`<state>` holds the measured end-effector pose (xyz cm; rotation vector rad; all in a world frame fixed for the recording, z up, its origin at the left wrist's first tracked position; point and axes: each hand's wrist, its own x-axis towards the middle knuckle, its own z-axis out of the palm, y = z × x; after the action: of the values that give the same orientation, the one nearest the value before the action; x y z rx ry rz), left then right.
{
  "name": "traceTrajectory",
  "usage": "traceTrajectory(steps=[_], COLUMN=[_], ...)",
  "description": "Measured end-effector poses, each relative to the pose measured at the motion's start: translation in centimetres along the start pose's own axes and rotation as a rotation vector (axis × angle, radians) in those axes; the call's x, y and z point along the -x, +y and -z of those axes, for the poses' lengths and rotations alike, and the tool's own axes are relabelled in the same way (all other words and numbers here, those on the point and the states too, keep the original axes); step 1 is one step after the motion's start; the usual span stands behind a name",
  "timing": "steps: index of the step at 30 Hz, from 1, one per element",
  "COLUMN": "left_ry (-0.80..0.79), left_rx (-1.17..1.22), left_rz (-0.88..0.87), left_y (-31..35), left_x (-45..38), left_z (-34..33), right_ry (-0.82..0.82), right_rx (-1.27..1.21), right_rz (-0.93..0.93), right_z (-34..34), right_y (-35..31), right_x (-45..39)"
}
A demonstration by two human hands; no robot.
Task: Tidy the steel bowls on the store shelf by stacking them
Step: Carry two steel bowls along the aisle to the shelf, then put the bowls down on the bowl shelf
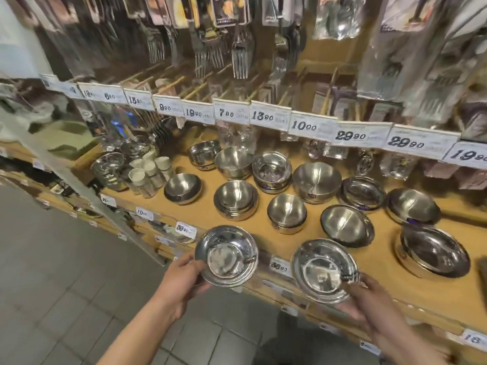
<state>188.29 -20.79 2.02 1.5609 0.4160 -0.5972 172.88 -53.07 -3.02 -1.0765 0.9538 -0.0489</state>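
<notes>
Steel bowls, two shallow shiny round ones, are held in front of the near edge of the tan wooden store shelf (303, 233): the left hand (181, 280) grips the rim of the left shallow steel bowl (226, 255), and the right hand (366, 301) grips the right shallow steel bowl (324, 270), fingers curled under it. Both bowls are tilted and apart from each other. More round steel bowls (287, 212), single and stacked, sit on the shelf beyond. White price tags (268, 115) line the rail above, under hanging packaged forks (239, 59).
</notes>
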Motion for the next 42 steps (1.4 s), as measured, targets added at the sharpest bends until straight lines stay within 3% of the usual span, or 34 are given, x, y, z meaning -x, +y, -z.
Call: traceTrajectory(steps=[8, 25, 42], left_ry=[0.014, -0.075, -0.138], left_rx=[0.024, -0.135, -0.135], left_rz=[0.067, 0.123, 0.135], left_y=[0.7, 6.0, 6.5], left_x=[-4.9, -17.5, -19.9], left_z=[3.7, 11.2, 12.7], right_ry=[-0.049, 0.147, 0.212], right_rx=[0.053, -0.043, -0.149], right_rz=[-0.026, -0.026, -0.039], right_z=[-7.5, -20.8, -25.9], right_y=[-0.1, 4.4, 4.2], right_x=[-3.4, -7.7, -10.1])
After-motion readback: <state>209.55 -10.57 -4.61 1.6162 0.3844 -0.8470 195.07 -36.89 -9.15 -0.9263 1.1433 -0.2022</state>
